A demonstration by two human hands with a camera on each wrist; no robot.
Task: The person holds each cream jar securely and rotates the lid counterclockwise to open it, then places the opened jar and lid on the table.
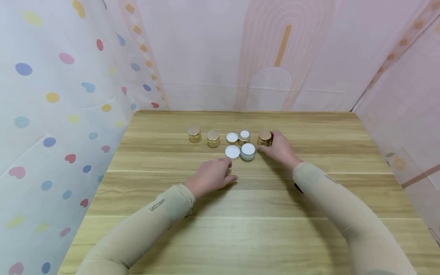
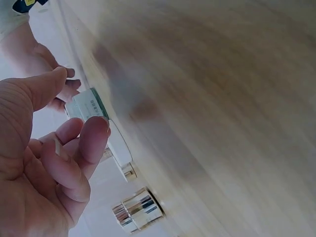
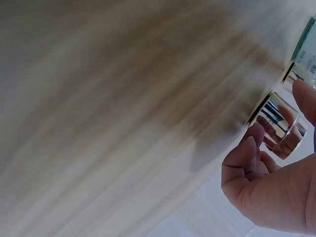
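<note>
On the right, a gold cosmetic jar [image 1: 264,138] stands upright on the table. My right hand [image 1: 277,148] is curled round it, thumb at its near side and fingers at its right; in the right wrist view the fingertips [image 3: 253,136] lie close by its base. My left hand [image 1: 211,175] is low over the table with loosely bent fingers and holds nothing. Just beyond its fingers lies a lid [image 1: 232,152], white inside facing up. Beside that lid stands an uncapped pale green jar [image 1: 248,152] with a white top.
Farther back, a smaller lid [image 1: 232,138] lies white side up next to a small gold jar [image 1: 244,137] with a white top. Two capped gold jars, one [image 1: 213,139] nearer and one [image 1: 194,134] farther left, stand on the wooden table [image 1: 247,236]. Patterned curtains hang behind.
</note>
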